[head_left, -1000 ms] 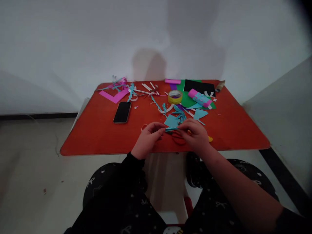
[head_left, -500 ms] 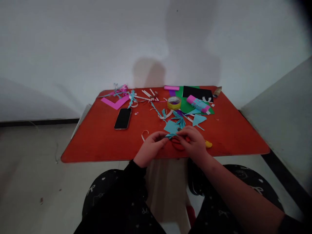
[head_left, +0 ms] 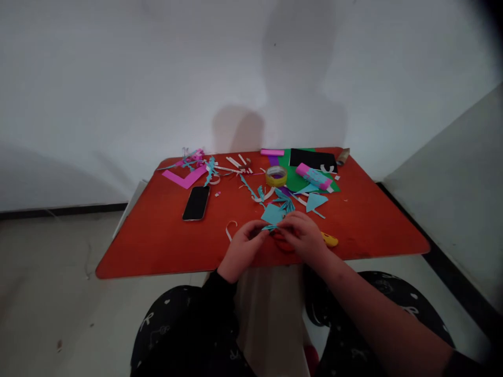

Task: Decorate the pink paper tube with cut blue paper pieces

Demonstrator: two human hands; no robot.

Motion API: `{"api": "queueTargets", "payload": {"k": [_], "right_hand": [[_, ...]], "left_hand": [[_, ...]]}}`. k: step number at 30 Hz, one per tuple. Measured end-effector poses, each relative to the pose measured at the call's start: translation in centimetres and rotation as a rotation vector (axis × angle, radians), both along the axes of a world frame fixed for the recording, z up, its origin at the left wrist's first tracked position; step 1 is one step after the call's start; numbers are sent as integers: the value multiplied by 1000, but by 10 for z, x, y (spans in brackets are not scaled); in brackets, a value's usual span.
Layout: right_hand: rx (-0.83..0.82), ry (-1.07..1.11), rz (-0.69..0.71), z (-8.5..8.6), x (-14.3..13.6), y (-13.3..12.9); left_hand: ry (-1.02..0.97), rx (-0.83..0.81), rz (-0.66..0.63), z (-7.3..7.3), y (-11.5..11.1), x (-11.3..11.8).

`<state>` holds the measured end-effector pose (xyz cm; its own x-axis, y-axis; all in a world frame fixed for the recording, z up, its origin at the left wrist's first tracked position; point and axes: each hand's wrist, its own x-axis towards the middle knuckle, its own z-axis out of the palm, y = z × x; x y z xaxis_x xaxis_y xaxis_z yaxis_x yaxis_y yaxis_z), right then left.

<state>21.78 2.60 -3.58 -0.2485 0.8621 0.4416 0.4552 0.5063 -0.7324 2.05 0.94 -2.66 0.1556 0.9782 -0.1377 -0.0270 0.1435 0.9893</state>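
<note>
Between my two hands, over the front of the red table [head_left: 157, 251], is a small folded piece of blue paper [head_left: 270, 228]. My left hand [head_left: 247, 243] pinches its left end, and the fingers of my right hand [head_left: 302, 233] are closed on its right end. Just behind it lie a flat blue paper piece [head_left: 272, 214] and a pleated blue paper fan [head_left: 286, 202]. Under my hands shows something red with a loop [head_left: 283, 243], mostly hidden. A yellow-handled tool [head_left: 329, 239] pokes out to the right of my right hand.
A phone [head_left: 196, 203] lies on the left. A tape roll [head_left: 276, 176], a pink-and-blue paper roll [head_left: 314, 176], black paper [head_left: 310, 158] and green paper [head_left: 294, 180] are at the back right. Pink paper [head_left: 184, 179] and scraps lie back left. A wall [head_left: 176, 78] stands behind.
The view has tilted slightly, so the table sits lower in the picture. The blue paper between my fingers now looks flatter and narrower; both hands keep their pinch.
</note>
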Motion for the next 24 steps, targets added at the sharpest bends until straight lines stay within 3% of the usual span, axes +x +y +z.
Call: {"api": "queueTargets", "payload": {"k": [6, 10, 11, 14, 16, 18, 20, 24], "right_hand": [[61, -139, 219, 3, 8, 5], [-26, -244, 251, 12, 25, 30], [-52, -261, 155, 15, 34, 43], [-110, -401, -322, 22, 71, 95], [-140, -573, -516, 23, 96, 131], [-272, -698, -587, 19, 114, 159], [-416, -757, -570, 12, 124, 177], [-465, -790, -537, 4, 128, 185]], "left_hand": [[171, 84, -177, 6, 8, -6], [164, 79, -129, 1, 14, -1], [140, 59, -93, -1, 17, 0], [57, -21, 9, -6, 27, 2], [2, -68, 53, -8, 34, 2], [-55, -106, 93, -9, 39, 1], [-134, -156, 129, -10, 43, 0], [-362, -311, 140, -9, 48, 0]]}}
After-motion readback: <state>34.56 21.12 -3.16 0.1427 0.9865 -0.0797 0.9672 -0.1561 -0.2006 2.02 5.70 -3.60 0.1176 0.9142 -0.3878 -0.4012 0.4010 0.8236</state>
